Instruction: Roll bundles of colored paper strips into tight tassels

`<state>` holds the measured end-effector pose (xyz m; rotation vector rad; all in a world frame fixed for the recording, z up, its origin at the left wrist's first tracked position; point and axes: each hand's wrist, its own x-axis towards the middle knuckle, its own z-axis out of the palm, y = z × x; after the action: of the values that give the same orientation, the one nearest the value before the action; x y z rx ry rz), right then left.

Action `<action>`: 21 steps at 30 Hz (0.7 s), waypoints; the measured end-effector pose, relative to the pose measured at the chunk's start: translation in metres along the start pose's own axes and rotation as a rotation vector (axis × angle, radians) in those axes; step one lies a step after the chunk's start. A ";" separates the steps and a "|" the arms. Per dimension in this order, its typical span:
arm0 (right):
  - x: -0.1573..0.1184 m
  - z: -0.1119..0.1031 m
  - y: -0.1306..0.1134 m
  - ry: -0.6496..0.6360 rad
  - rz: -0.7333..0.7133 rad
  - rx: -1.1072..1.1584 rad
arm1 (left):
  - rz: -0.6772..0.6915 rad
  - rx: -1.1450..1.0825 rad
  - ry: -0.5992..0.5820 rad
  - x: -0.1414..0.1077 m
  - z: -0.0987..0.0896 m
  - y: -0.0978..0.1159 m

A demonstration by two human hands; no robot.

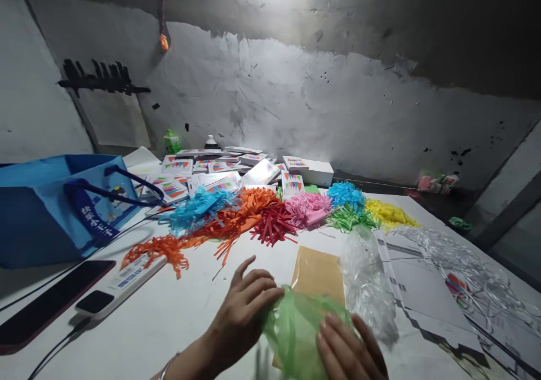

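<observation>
Low in the view, a crumpled green translucent plastic bag [293, 335] lies between my two hands over a brown card sheet [319, 270]. My left hand [243, 309] grips its left edge, with the outer finger lifted and the thumb hidden. On the other side, my right hand [349, 349] is closed over the bag's right part; its fingers are slightly blurred and its thumb is out of sight. A bundle of clear plastic bags [367, 284] rests just right of the brown sheet.
Fringed paper tassels in orange [257, 205], red [274, 222], pink [308, 208], blue [344, 197], green and yellow line the table's middle. Printed packs [262, 171] pile behind. At left are a blue tote [42, 211], a phone [51, 301] and a power strip [122, 284]; white cords [473, 261] lie right.
</observation>
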<state>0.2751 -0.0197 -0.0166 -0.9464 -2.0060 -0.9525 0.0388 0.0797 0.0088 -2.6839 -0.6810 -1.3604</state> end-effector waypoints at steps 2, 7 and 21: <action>-0.015 0.011 -0.016 0.032 -0.077 0.013 | 0.017 0.072 -0.023 -0.016 -0.011 -0.013; -0.063 0.057 -0.058 -0.109 0.045 0.178 | -0.270 0.271 -0.365 -0.096 -0.035 -0.030; -0.090 0.056 -0.066 -0.380 0.088 0.125 | -0.244 -0.019 -0.253 -0.131 0.026 0.048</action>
<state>0.2476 -0.0310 -0.1383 -1.2047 -2.2826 -0.6237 0.0102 -0.0040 -0.1019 -2.8953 -1.0542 -1.0795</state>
